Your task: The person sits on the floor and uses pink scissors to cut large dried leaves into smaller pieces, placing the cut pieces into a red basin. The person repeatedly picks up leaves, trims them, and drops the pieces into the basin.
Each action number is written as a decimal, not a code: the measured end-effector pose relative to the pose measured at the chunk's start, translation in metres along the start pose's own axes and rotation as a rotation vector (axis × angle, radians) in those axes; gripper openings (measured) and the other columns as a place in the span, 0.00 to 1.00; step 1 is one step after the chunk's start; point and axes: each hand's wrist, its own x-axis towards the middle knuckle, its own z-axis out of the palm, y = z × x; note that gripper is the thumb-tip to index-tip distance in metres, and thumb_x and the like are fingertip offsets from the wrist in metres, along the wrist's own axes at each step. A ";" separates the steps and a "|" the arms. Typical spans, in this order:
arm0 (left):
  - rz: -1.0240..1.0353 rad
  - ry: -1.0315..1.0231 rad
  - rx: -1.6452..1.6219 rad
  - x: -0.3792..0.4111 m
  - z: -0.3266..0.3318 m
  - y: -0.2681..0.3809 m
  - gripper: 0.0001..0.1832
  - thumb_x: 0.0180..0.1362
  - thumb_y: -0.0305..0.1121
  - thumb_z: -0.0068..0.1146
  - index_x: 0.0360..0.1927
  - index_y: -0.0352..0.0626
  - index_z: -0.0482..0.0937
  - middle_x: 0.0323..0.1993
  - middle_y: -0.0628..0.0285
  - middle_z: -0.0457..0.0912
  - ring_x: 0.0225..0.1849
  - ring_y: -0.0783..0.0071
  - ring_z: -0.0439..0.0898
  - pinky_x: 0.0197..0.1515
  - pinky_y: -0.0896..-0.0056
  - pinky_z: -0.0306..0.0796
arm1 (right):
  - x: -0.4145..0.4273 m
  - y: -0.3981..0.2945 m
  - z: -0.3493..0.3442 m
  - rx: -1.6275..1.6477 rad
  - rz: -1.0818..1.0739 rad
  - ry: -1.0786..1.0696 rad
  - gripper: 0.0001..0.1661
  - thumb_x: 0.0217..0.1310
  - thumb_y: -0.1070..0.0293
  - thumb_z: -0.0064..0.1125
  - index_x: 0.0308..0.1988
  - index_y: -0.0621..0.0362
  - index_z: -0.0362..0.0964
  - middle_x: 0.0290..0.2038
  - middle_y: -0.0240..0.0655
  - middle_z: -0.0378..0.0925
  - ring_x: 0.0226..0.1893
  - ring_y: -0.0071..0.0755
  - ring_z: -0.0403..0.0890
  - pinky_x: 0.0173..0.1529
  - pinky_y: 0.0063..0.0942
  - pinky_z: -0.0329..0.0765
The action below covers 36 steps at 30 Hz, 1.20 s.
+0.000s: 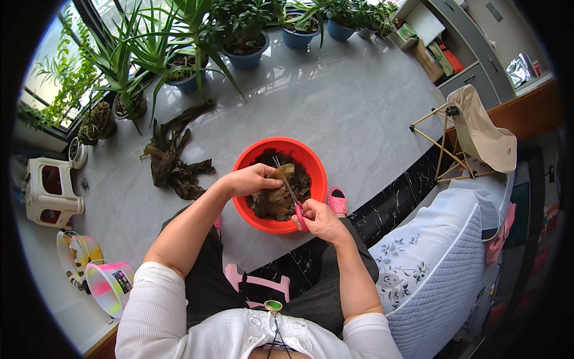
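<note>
My left hand (253, 180) holds a brownish-green, leaf-like sheet (274, 197), perhaps dried kelp, over a red plastic basin (317, 168). In my right hand (323, 221) is a pair of scissors (299, 211) with reddish-pink handles. Its blades are parted and reach up along the right side of the sheet, close to my left fingertips. Dark cut pieces (302, 181) lie inside the basin, which rests on the floor between my feet. The lower end of the sheet hangs down among them.
A heap of long dark strips (172, 157) lies on the grey tiled floor (350, 103), left of the basin. Potted plants (245, 49) line the window. A plastic stool (54, 190) and buckets (110, 285) stand at left. A folding chair (475, 130) and a covered bed (430, 251) are at right.
</note>
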 end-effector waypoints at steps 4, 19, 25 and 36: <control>-0.044 0.028 0.088 -0.005 0.006 0.012 0.13 0.64 0.35 0.52 0.47 0.40 0.78 0.37 0.74 0.81 0.38 0.87 0.75 0.43 0.82 0.70 | -0.001 0.003 -0.001 0.120 0.026 -0.025 0.14 0.58 0.66 0.63 0.34 0.64 0.67 0.26 0.33 0.78 0.26 0.18 0.76 0.30 0.20 0.72; 0.331 0.184 0.234 0.008 0.029 0.005 0.13 0.58 0.38 0.62 0.39 0.38 0.81 0.29 0.70 0.81 0.33 0.86 0.74 0.39 0.77 0.70 | 0.014 -0.016 0.004 0.262 -0.288 0.302 0.26 0.48 0.73 0.70 0.44 0.62 0.64 0.39 0.34 0.74 0.37 0.23 0.76 0.42 0.22 0.75; 0.322 0.151 0.077 0.010 0.028 0.001 0.15 0.57 0.41 0.63 0.35 0.38 0.81 0.27 0.72 0.79 0.30 0.87 0.73 0.36 0.78 0.69 | 0.020 -0.011 0.002 0.553 -0.312 0.313 0.20 0.48 0.77 0.68 0.41 0.58 0.67 0.36 0.29 0.75 0.39 0.22 0.77 0.44 0.22 0.74; 0.408 0.331 0.060 0.013 0.026 -0.006 0.14 0.66 0.38 0.50 0.34 0.37 0.79 0.27 0.74 0.77 0.31 0.89 0.71 0.37 0.80 0.68 | 0.027 0.002 -0.005 0.514 -0.268 0.563 0.16 0.49 0.80 0.67 0.37 0.59 0.68 0.33 0.29 0.74 0.32 0.19 0.76 0.39 0.16 0.76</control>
